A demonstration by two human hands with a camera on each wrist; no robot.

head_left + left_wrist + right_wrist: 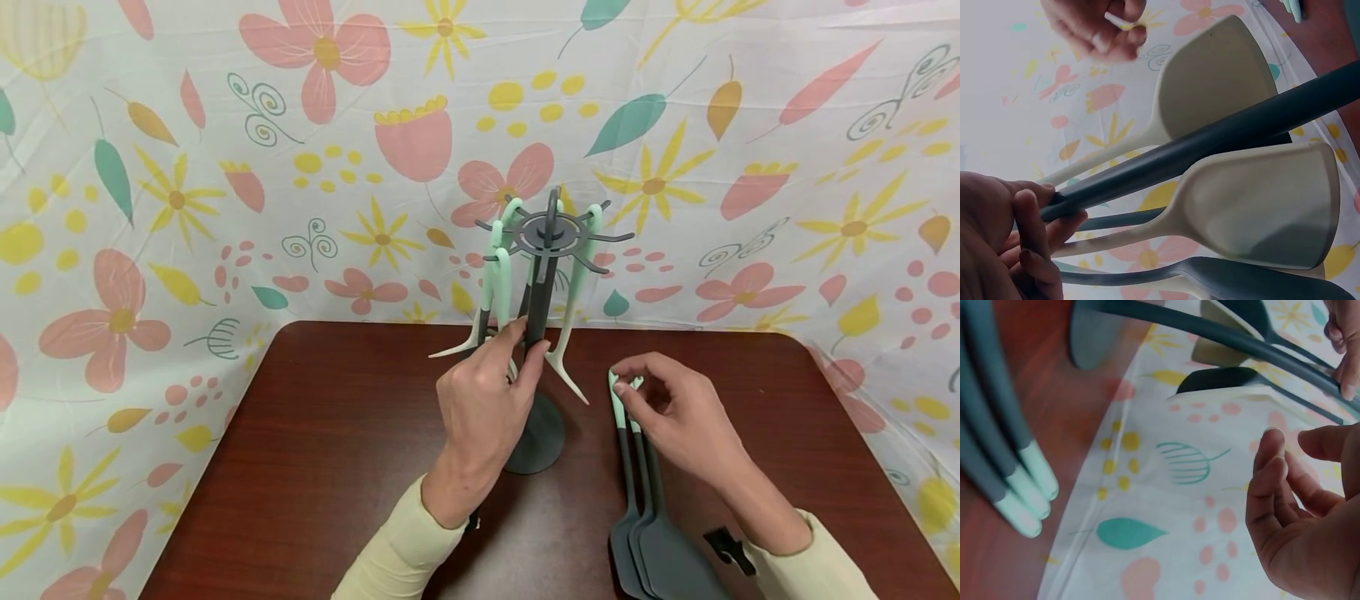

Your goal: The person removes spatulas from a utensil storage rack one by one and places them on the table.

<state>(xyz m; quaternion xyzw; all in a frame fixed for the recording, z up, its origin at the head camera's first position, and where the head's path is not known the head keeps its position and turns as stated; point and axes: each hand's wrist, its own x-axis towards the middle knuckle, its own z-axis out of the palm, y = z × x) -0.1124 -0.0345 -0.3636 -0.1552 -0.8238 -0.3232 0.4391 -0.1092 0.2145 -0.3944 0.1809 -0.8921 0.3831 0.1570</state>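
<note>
A dark utensil stand (pixel 551 233) with a round hooked top and a disc base (pixel 536 437) stands upright on the table. Mint-handled utensils (pixel 493 283) hang from its hooks, some with cream heads and some with dark grey ones. My left hand (pixel 480 408) grips the pole (pixel 1241 125) between thumb and fingers, beside a hanging cream turner (pixel 1266 206). Several dark grey turners (pixel 667 542) with mint handle ends lie overlapped on the table. Close over those ends is my right hand (pixel 682 408), fingers loosely bent; nothing shows between them in the right wrist view.
The brown table (pixel 337 467) has rounded far corners. Behind it hangs a white cloth (pixel 322 167) printed with flowers and leaves. A black strap piece (pixel 729 550) shows at my right sleeve, close to the turner heads.
</note>
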